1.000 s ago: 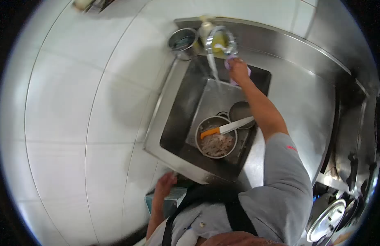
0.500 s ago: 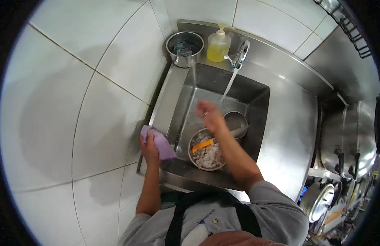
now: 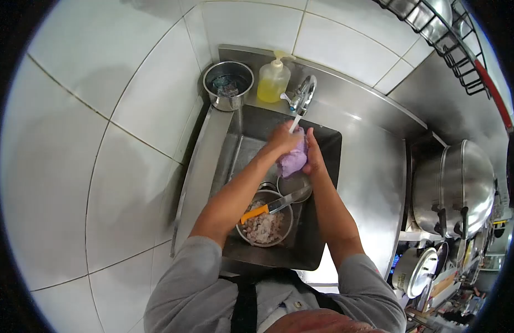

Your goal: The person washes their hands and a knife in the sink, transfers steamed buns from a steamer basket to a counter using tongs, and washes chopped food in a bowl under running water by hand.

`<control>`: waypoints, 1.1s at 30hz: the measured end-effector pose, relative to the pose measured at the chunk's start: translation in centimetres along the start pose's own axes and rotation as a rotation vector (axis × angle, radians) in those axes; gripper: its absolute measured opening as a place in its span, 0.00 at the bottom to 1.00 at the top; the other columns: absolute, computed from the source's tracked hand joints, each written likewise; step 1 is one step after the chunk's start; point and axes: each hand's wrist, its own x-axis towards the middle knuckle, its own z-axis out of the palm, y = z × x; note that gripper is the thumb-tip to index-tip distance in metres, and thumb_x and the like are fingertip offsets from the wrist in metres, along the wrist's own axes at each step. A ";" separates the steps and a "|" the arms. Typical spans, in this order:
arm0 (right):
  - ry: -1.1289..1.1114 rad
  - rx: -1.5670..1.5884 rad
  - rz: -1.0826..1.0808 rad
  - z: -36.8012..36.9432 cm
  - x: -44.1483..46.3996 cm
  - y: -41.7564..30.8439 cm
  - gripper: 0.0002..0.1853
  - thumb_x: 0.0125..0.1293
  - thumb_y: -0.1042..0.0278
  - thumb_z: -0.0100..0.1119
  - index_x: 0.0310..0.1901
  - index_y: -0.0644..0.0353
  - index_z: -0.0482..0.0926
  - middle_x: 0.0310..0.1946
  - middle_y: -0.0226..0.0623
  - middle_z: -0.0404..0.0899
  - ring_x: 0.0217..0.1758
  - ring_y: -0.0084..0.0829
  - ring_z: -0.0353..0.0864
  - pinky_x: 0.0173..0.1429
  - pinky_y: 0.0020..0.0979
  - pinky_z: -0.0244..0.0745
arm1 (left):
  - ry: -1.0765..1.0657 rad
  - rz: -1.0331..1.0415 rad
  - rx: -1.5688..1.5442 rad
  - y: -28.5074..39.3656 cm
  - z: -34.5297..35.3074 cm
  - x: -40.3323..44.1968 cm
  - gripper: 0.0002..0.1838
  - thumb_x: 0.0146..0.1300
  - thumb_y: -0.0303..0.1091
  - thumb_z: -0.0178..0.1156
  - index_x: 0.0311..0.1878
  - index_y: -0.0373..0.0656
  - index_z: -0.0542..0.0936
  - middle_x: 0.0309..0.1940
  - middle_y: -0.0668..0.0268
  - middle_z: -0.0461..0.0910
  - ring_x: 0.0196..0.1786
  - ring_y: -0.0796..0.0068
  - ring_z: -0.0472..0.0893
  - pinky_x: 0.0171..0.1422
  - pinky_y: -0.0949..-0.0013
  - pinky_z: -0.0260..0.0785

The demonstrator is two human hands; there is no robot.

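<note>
Water runs from the faucet (image 3: 306,93) onto a purple cloth (image 3: 293,159) over the sink (image 3: 318,233). My left hand (image 3: 282,139) grips the cloth from the left, slightly blurred. On its right side, my right hand (image 3: 313,154) presses against the same cloth with its fingers pointing up. Below them in the sink stands a metal bowl (image 3: 289,230) with pale, wet food pieces (image 3: 263,226). A knife with an orange handle (image 3: 253,214) lies across this bowl, its blade reaching over a second, smaller metal bowl (image 3: 290,186).
A metal pot (image 3: 228,103) holding water and a dark scrubber stands at the sink's back left corner, beside a yellow soap bottle (image 3: 273,83). Large steel pots (image 3: 454,183) are at the right. A black wire rack (image 3: 454,50) hangs at the upper right.
My left hand has brought the purple cloth from the sink's left edge to the running water. My right hand has moved up and right onto the cloth. The view has shifted.
</note>
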 end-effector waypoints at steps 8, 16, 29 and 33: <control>0.070 0.016 -0.070 -4.3 -0.3 0.8 0.20 0.67 0.50 0.47 0.48 0.59 0.72 0.41 0.38 0.78 0.42 0.36 0.79 0.51 0.41 0.75 | 0.474 0.459 0.210 7.4 -10.4 11.3 0.23 0.52 0.41 0.62 0.50 0.41 0.74 0.38 0.53 0.78 0.45 0.53 0.77 0.52 0.57 0.68; 0.018 -0.184 -0.466 -4.3 0.2 -9.4 0.15 0.65 0.60 0.46 0.47 0.61 0.69 0.36 0.41 0.76 0.37 0.35 0.78 0.44 0.37 0.75 | 0.603 0.545 0.281 4.3 -8.4 10.4 0.12 0.58 0.36 0.57 0.40 0.40 0.72 0.29 0.51 0.77 0.38 0.48 0.77 0.42 0.51 0.68; -0.267 -2.036 -0.140 14.3 15.5 -15.2 0.18 0.48 0.74 0.58 0.44 0.52 0.82 0.38 0.31 0.83 0.39 0.26 0.76 0.49 0.26 0.69 | 0.479 0.435 -0.245 -0.7 -14.8 -4.5 0.05 0.65 0.28 0.50 0.41 0.40 0.74 0.35 0.65 0.76 0.38 0.75 0.75 0.44 0.74 0.67; -0.445 -1.858 -0.219 9.1 19.0 -17.0 0.18 0.47 0.77 0.55 0.42 0.56 0.83 0.44 0.35 0.81 0.43 0.28 0.76 0.51 0.28 0.69 | 0.485 0.233 -0.356 1.2 -19.3 -10.8 0.06 0.66 0.29 0.50 0.41 0.39 0.75 0.39 0.66 0.77 0.41 0.78 0.74 0.47 0.74 0.67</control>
